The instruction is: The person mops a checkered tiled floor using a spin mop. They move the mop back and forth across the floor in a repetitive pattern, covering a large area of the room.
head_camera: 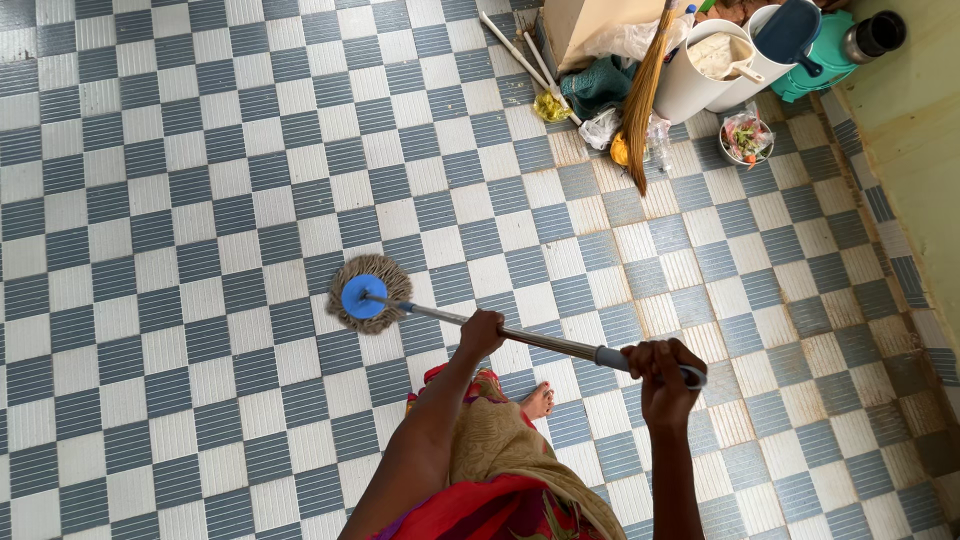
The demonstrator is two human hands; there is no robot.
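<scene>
A mop with a round beige string head and a blue disc (365,295) rests on the blue-and-white checked tile floor (180,200). Its metal handle (540,342) runs back to the right towards me. My left hand (481,333) grips the handle about halfway along. My right hand (664,365) is closed around the grey grip at the handle's top end. One bare foot (538,401) shows under my red and tan clothing.
At the top right stand white buckets (700,75), a straw broom (642,100), a teal container (822,55), a small bowl of scraps (746,138), a cardboard box (590,25), bags and two white poles (520,55). A green wall (925,170) runs down the right side.
</scene>
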